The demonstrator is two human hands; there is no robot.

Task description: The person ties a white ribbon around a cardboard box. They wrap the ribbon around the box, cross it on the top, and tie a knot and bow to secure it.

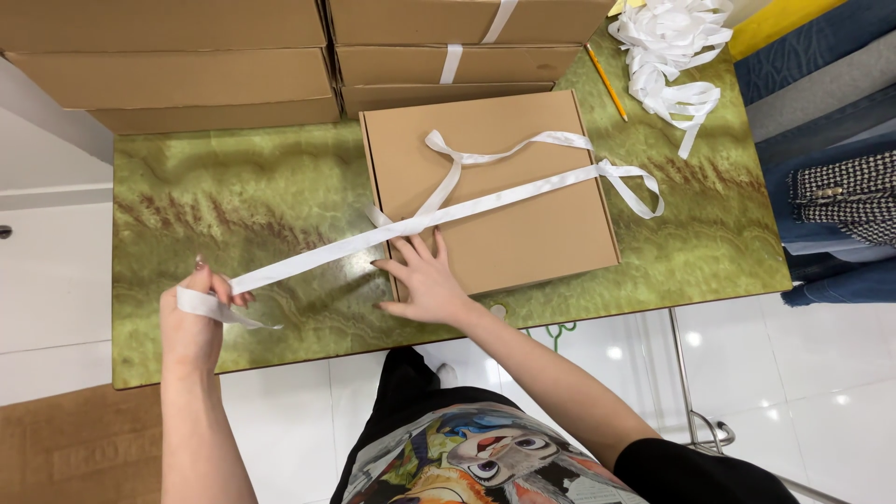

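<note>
Pulling tight, the left hand [191, 322] has its grip closed on the white ribbon [373, 238], which runs over the green tabletop [233, 196] to the flat cardboard box [509, 187]; the right hand [425, 280] lies open, pressing the box edge.

Stacked cardboard boxes [187, 56] cut off by top edge, so full height & count can't be told. Heap of white ribbon scraps [672, 42] also clipped at top. Ribbon [392, 229] passes under the flat box [490, 191] at its left edge, that stretch hidden. Left hand [191, 322] seen from the back, palm side & ribbon wrap inside it not visible. Clothes [831, 187] at right run out of frame; the person's torso & both upper arms cropped at bottom
</note>
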